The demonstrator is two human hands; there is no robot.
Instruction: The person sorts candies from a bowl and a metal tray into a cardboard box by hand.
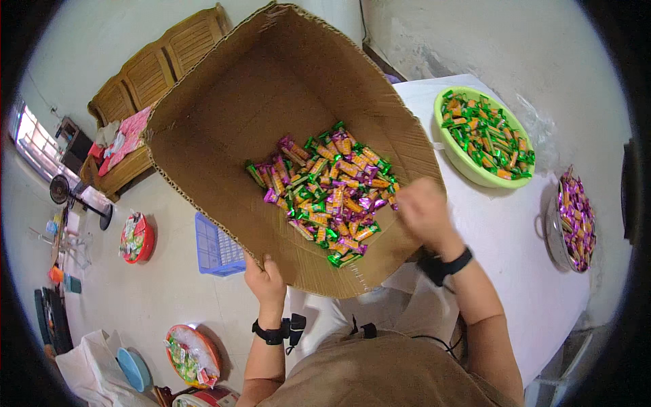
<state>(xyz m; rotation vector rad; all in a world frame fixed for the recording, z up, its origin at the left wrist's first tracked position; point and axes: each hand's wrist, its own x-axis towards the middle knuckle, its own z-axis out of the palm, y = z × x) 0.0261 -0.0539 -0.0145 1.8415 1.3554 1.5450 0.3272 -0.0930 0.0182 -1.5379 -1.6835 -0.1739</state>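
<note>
A large open cardboard box (213, 117) tilts in front of me. In its lower part lies a heap of wrapped candies (330, 193), some in green and orange wrappers, others in purple and orange. My left hand (267, 280) grips the box's near left rim, thumb on the inside. Blurred, with its fingers curled, my right hand (424, 211) is over the right side of the box, beside the heap's edge. Whether it holds a candy is hidden. Both wrists wear black straps.
On the white-covered table (488, 229) at right stand a green basin (478, 175) of green-wrapped candies and a metal colander (554, 239) of purple ones. A blue plastic crate (216, 249), red basin (147, 239) and orange basin (211, 351) are on the floor. A wooden bench (147, 76) stands behind.
</note>
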